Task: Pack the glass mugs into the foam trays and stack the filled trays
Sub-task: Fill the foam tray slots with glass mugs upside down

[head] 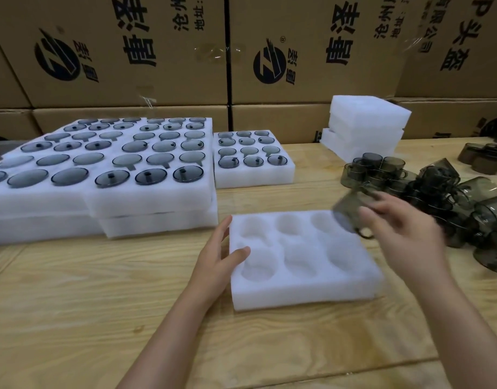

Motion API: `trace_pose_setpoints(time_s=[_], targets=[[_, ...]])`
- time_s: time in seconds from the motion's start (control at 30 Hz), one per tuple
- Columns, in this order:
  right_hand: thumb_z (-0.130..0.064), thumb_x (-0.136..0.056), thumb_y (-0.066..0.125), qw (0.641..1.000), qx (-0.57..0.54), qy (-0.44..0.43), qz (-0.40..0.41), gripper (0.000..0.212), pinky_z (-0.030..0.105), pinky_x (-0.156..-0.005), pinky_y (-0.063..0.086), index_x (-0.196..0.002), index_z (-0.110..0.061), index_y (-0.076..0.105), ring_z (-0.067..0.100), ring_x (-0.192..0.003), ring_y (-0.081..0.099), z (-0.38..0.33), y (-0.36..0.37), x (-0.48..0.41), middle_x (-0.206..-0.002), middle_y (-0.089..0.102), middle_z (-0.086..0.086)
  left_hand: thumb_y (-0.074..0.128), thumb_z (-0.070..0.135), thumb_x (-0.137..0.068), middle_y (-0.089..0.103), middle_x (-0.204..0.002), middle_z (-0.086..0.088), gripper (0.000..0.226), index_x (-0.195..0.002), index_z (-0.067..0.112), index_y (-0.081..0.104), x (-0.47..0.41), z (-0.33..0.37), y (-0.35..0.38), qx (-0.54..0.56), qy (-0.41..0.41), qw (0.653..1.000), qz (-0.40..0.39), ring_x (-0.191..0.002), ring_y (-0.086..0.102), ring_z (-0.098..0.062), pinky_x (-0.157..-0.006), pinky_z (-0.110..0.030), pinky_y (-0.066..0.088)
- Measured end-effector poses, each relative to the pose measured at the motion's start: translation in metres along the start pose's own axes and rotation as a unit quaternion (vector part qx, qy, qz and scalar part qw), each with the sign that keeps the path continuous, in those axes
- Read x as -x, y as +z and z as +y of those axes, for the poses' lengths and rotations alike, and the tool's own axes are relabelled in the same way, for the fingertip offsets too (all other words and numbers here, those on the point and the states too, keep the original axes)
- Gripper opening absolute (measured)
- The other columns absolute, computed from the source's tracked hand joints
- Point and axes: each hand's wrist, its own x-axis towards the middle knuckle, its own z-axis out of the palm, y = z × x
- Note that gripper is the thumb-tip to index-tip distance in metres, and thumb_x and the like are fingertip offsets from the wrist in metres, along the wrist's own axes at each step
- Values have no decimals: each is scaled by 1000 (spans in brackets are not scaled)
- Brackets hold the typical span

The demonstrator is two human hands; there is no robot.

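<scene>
Six round holes are waiting in the tray, and none has a mug in it yet. The tray is lying flat on the table, near the person, so both hands can reach it.

The left hand is open and pressing on the left edge of the tray, thumb on top. I think it is keeping the light foam from sliding.

The right hand is gripping one mug and holding it just over the far right corner of the tray. The mug is blurry, so it is moving fast. It is probably going into a far hole first.

More mugs are sitting in a pile to the right, close to that hand. Full trays are stacking up on the left, out of the way. Spare foam is waiting at the far side.
</scene>
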Motion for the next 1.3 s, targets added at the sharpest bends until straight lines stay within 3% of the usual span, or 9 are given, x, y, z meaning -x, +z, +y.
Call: trace_pose_setpoints(time_s=[0.23, 0.4, 0.53, 0.67, 0.83, 1.07, 1.17, 1.23, 1.3], targets=[[-16, -83, 69, 962, -74, -35, -259, 6, 31, -99, 41, -80, -13, 72, 11, -117, 55, -61, 92, -9, -106, 64, -2, 68, 8, -85, 52, -136, 9, 69, -144, 23, 37, 0, 1, -2, -17, 12, 1000, 1, -105, 55, 15, -75, -8, 46], [-19, -86, 65, 956, 14, -63, -285, 13, 23, -83, 37, -80, -8, 69, 19, -118, 53, -55, 107, -14, -120, 63, 9, 68, 18, -78, 50, -137, 16, 70, -140, 34, 39, 1, 4, -2, -19, 25, 1000, -5, -111, 51, 15, -80, -10, 46], [-22, -85, 66, 946, 64, -90, -305, 13, 24, -88, 36, -86, -10, 72, 23, -118, 52, -49, 114, -7, -126, 59, 8, 61, 17, -79, 43, -144, 20, 70, -139, 44, 38, 4, 9, -2, -48, 50, 997, -19, -134, 39, -3, -108, -31, 38], [-25, -88, 62, 934, 95, -104, -327, 13, 24, -100, 32, -92, -15, 70, 17, -130, 43, -42, 119, 1, -139, 50, 5, 51, 22, -79, 25, -151, 22, 62, -136, 41, 34, 5, 13, 1, -104, 73, 991, -39, -138, 19, 11, -116, -20, 18], [-48, -98, 25, 885, 185, -135, -405, 62, 29, -118, 1, -150, -16, 15, 8, -143, 11, -33, 114, 6, -157, 16, -3, 46, 21, -77, 29, -147, 21, 60, -135, 32, 39, 4, 9, 1, -138, 85, 986, -40, -139, 22, 7, -114, -15, 18], [-59, -95, 18, 840, 256, -150, -454, 73, 30, -114, -10, -151, -18, -4, 3, -143, -12, -33, 113, 8, -157, -13, -8, 46, 23, -79, 33, -136, 30, 58, -136, 28, 40, 1, 8, 1, -163, 109, 980, -31, -139, 28, -1, -116, -21, 19], [-48, -97, 33, 890, 209, -126, -384, 65, 29, -115, 5, -151, -16, 15, 12, -145, 8, -31, 100, 3, -158, 12, -2, 47, 27, -82, 30, -142, 29, 57, -138, 31, 36, 1, 3, -1, -162, 105, 981, -36, -140, 24, 2, -117, -23, 18], [-31, -95, 49, 959, 180, -130, -178, 48, 33, -104, 28, -137, -8, 45, 29, -129, 42, -19, 74, -5, -141, 47, 12, 49, 32, -83, 30, -147, 26, 61, -142, 34, 32, 1, 1, -2, -137, 80, 987, -26, -139, 27, 1, -118, -34, 23], [-18, -89, 56, 949, 268, -151, 74, 29, 43, -82, 43, -109, 1, 65, 43, -96, 57, 8, 38, -14, -106, 61, 27, 53, 36, -83, 33, -151, 19, 65, -143, 40, 29, 1, -1, -3, -104, 58, 993, -19, -139, 33, -8, -115, -43, 29]])
